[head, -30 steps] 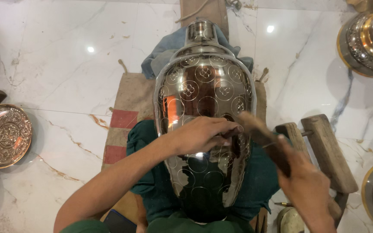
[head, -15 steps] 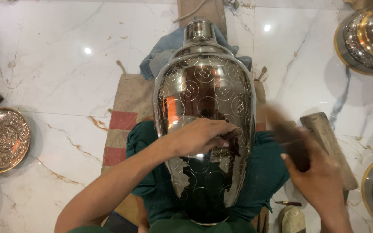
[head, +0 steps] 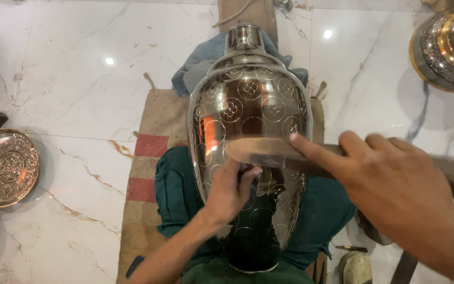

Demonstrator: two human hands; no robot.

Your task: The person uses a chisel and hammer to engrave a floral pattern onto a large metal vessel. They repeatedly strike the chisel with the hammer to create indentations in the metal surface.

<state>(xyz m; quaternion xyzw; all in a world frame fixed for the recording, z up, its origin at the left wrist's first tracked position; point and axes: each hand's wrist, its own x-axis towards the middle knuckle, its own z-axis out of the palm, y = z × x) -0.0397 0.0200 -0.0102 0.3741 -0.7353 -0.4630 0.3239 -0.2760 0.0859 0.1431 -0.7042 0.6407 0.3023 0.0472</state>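
The marble floor is carrying everything here, and across it a burlap mat with red stripes is lying under the work. On the mat and the person's green-clad lap, a large polished metal vase is lying on its side, neck pointing away toward a blue cloth, its belly covered with engraved circles and small flowers.

The main change is happening on the right. A second ago the right hand was sitting low beside the vase with the dark wooden mallet drawn back; half a second ago it was swinging as a blur. Now it is reaching across the frame, fingers wrapped round the handle with the forefinger lying along it, and the mallet's head is passing over the middle of the vase, just above the left hand. By my reading, a blow is landing or about to land, so the engraving is going ahead stroke by stroke.

The left hand is staying on the vase's belly, fingers clenched together as if pinching a small tool against the metal; the tool itself is hidden, so I cannot tell what it is.

Round about, an embossed brass plate is resting at the left, and another shiny vessel is standing at the top right.
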